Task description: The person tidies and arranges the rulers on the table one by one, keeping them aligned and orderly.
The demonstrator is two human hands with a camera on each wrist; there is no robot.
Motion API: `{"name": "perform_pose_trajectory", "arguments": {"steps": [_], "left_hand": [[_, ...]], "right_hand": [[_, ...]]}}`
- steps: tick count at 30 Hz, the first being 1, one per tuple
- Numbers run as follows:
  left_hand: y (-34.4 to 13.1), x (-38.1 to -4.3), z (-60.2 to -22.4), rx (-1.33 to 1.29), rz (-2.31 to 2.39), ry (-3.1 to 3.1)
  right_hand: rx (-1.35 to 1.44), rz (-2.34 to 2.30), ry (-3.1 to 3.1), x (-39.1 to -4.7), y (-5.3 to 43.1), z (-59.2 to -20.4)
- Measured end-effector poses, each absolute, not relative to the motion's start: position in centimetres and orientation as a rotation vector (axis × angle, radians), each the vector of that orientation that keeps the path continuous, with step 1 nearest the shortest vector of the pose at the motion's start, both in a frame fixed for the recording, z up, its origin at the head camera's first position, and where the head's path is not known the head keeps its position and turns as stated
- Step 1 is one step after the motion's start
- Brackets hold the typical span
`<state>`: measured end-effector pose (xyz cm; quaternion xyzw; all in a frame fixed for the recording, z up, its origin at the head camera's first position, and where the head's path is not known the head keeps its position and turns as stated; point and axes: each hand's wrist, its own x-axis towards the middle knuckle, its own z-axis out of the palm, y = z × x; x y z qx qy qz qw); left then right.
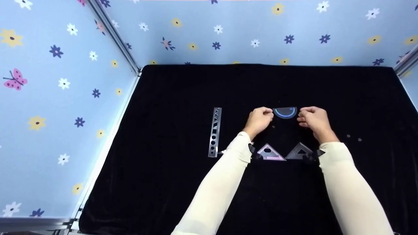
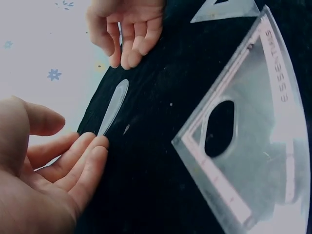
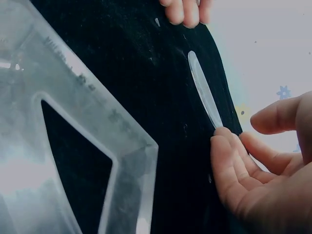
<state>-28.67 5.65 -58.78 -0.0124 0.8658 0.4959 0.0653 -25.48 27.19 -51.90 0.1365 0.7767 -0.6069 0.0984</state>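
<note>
A clear protractor [image 1: 285,116] with a blue arc lies on the black cloth, straight edge away from me. At its left corner are the fingertips of my left hand [image 1: 259,120]; the left wrist view shows that thumb raised apart from loosely bent fingers. My right hand [image 1: 315,121] is beside the right corner, its thumb likewise apart from its fingers in the right wrist view. Below the protractor lie two clear set squares: a pink-marked set square [image 2: 263,87] with an oval hole near my left wrist, and a plain set square [image 3: 131,180] with a triangular hole near my right wrist.
A clear stencil ruler [image 1: 213,137] with a row of cut-out shapes lies upright left of my left hand. Small clear bits [image 1: 359,139] lie right of my right forearm. Flower-patterned walls [image 1: 248,32] stand behind and to the left of the cloth.
</note>
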Motion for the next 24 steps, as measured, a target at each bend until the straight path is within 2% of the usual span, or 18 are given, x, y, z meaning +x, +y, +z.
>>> {"name": "perform_pose_trajectory", "arguments": {"steps": [8, 16, 24], "left_hand": [[6.3, -28.5, -58.2, -0.171, 1.64, 2.524], [5.9, -24.9, -52.5, -0.216, 1.893, 2.221], [5.5, -25.3, -52.6, -0.171, 1.977, 1.986]], "right_hand": [[0.435, -1.839, 2.325, -25.7, 26.6, -52.0], [0.442, -1.748, 2.354, -26.2, 26.2, -51.6], [0.372, -1.535, 2.384, -27.1, 26.1, -51.3]]}}
